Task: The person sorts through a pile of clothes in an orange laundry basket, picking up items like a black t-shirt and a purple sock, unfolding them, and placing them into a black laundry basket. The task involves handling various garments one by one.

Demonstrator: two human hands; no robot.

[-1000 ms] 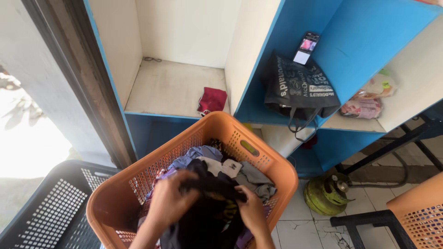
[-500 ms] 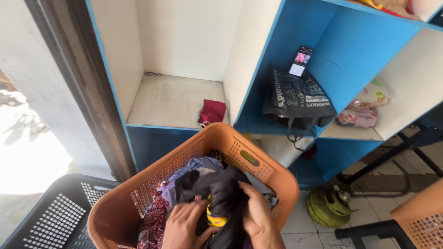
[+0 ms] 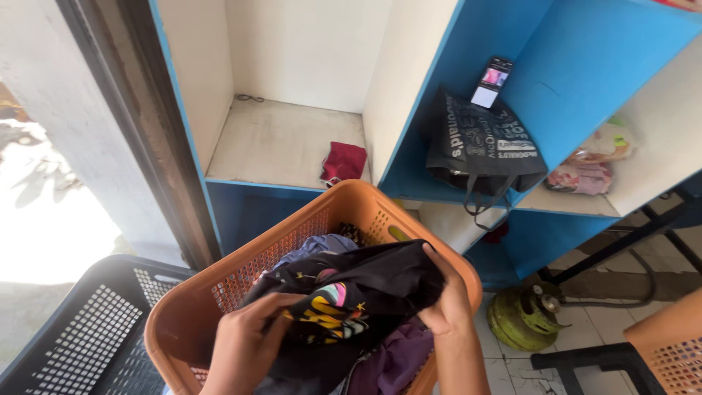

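Black printed garment held over an orange plastic laundry basket (image 3: 351,212) in front of blue-and-white shelves.

Black fabric tote bag (image 3: 482,146) with white lettering sits in a blue cubby, a lit phone (image 3: 491,82) propped behind it; a folded red cloth (image 3: 344,161) lies on the white shelf to its left, and pale plastic packets (image 3: 585,168) rest further right. A dark perforated crate (image 3: 88,329) stands beside the basket, a green gas cylinder (image 3: 523,318) on the tiled floor. The left hand (image 3: 248,344) and right hand (image 3: 446,303) both clench the black garment with a yellow and pink print (image 3: 351,292), bunched above the clothes in the basket.
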